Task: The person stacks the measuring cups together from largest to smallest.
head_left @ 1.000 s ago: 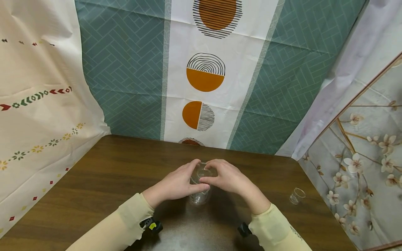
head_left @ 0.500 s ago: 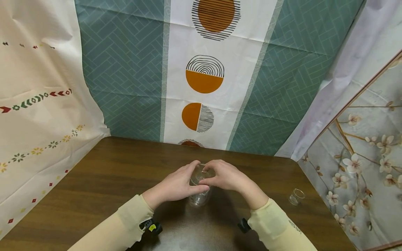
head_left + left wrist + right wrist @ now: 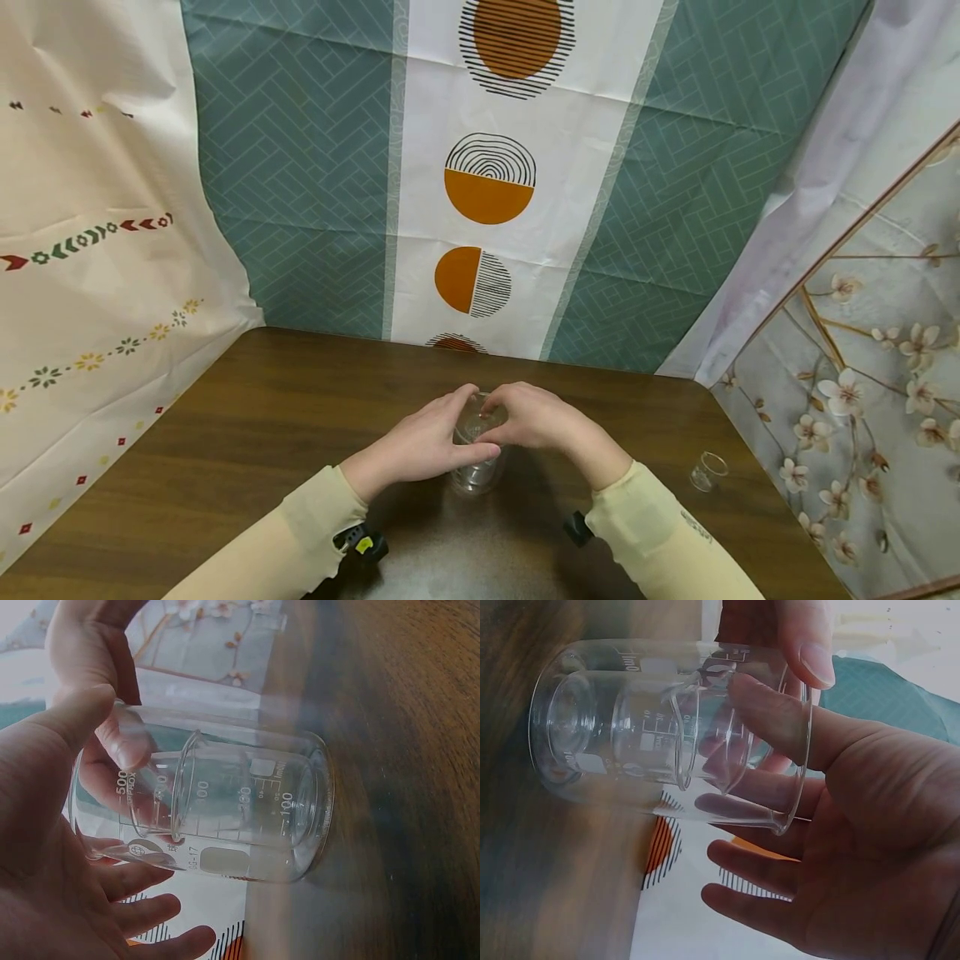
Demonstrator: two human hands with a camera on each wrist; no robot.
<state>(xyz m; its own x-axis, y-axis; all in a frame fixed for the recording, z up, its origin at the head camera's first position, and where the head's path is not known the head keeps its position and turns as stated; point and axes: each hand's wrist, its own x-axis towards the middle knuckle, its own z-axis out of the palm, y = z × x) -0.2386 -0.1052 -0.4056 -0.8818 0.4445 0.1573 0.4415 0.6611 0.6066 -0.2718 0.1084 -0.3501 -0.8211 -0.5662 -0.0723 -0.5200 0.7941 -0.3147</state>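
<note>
The large beaker [image 3: 225, 817] is clear, glossy glass with white printed marks (500 and 100 legible), and a smaller beaker [image 3: 682, 727] of the same smooth glass sits inside it. The table [image 3: 225, 433] is dark wood-grain with a soft sheen. The backdrop [image 3: 300, 167] looks like creased, matt printed sheeting. The sleeves [image 3: 300, 533] are matt cloth.

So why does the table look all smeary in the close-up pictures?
Left wrist view: the wooden table is blurred into soft streaks, while the large glass beaker and its printed marks stay fairly sharp. Right wrist view: the tabletop is smeared too, and the right hand is clearer. Head view: everything is evenly lit and sharp.
</note>
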